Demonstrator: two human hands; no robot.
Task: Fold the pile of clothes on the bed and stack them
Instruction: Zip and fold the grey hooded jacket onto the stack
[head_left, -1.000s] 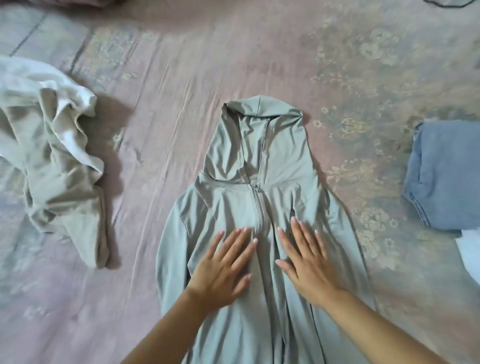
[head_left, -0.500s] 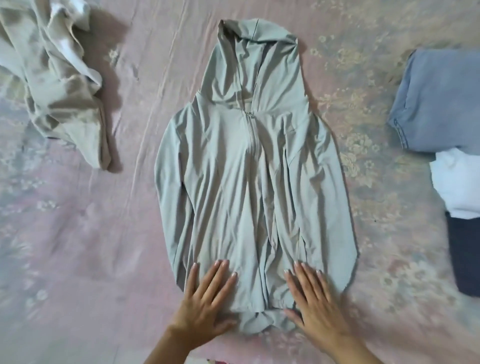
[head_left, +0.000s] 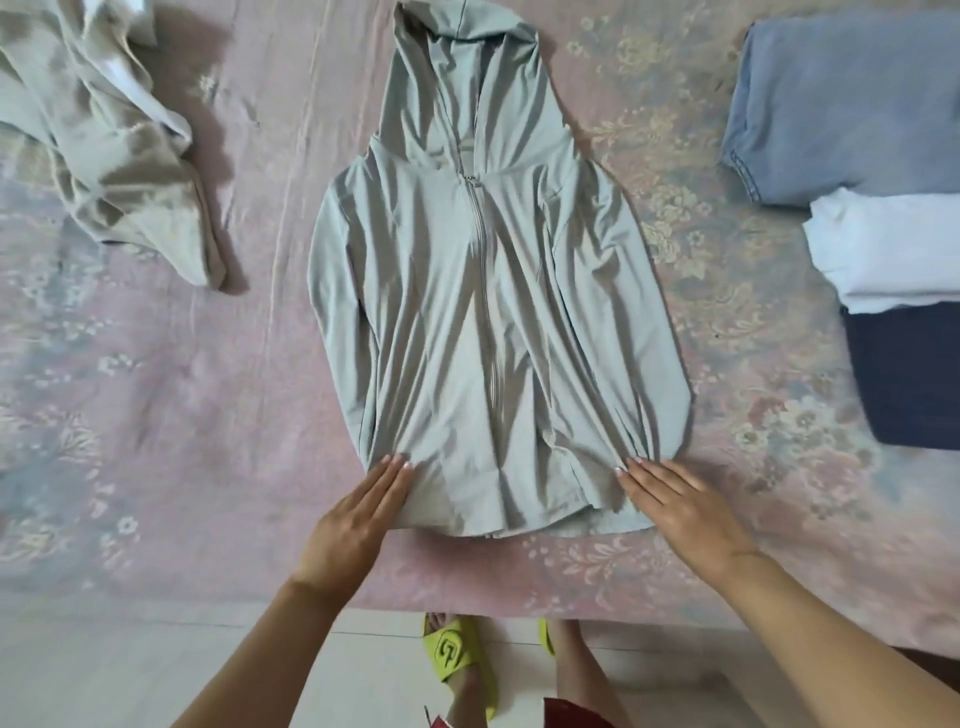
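Here, left hand and right hand, flat, press one hoodie; seemingly three folded garments.

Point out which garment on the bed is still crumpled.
The beige garment at far left: bunched up, while the hoodie lies flat and the right-hand clothes are folded.

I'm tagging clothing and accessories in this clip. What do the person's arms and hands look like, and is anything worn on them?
Both forearms are bare, with no sleeves, watch, bracelets or rings visible. The left hand and right hand have slim fingers with pale, light-polished nails. No gloves.
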